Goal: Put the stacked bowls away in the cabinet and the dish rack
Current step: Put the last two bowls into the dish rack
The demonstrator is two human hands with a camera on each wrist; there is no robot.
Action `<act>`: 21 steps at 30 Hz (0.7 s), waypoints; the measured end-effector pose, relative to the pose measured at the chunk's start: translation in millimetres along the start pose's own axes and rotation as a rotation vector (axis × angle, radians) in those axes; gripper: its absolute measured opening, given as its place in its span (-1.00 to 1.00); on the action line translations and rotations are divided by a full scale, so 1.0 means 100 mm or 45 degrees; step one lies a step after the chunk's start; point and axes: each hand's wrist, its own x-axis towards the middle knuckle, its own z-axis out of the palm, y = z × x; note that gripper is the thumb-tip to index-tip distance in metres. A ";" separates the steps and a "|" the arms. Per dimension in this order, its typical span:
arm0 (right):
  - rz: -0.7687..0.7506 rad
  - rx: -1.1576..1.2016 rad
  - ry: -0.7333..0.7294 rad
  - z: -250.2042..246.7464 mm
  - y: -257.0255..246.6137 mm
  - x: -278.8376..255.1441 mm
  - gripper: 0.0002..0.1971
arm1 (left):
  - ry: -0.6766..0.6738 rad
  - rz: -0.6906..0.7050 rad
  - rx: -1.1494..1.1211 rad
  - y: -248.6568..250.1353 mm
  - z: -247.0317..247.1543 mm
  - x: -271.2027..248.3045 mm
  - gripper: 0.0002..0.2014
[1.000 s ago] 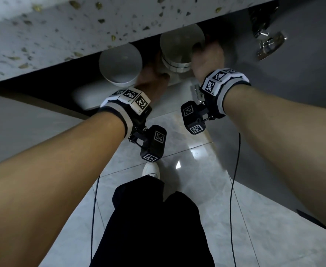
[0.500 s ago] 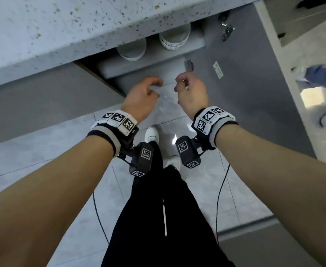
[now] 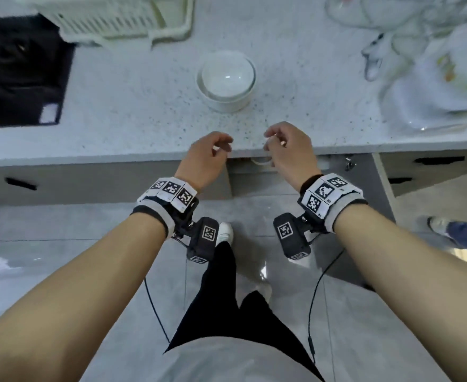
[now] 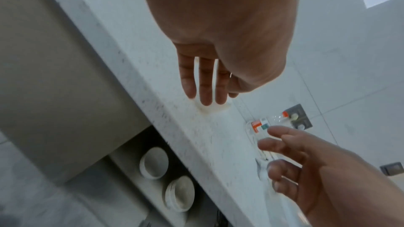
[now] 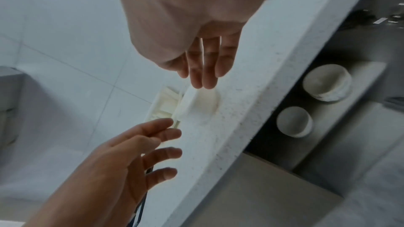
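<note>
Both hands pulled out of the cabinet since 1 s ago, now raised at the speckled grey countertop [image 3: 133, 106] edge. Left hand [image 3: 203, 158] and right hand [image 3: 290, 153]: fingers loose, holding nothing. Remaining stacked white ceramic bowls [image 3: 226, 79] sit on the counter just beyond them. Two white bowl stacks [image 5: 327, 82] stand on the open cabinet shelf [image 5: 341, 110] below; cream plastic dish rack [image 3: 122, 19] at rear.

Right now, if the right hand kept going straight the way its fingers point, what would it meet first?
Most likely the white bowls on the countertop. The right hand is empty above the counter's front edge, with nothing between it and them; depth is uncertain.
</note>
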 end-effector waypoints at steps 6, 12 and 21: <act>-0.020 -0.220 -0.110 0.03 -0.42 0.68 -0.82 | 0.082 0.055 0.071 -0.05 -0.60 0.61 -0.71; 0.137 -0.278 -0.076 0.25 -0.55 1.46 -0.72 | 0.160 0.001 0.168 -0.19 -0.83 1.56 -0.73; 0.239 -0.425 -0.020 0.41 -0.60 2.06 -0.66 | -0.154 -0.016 0.713 -0.08 -0.87 2.42 -0.75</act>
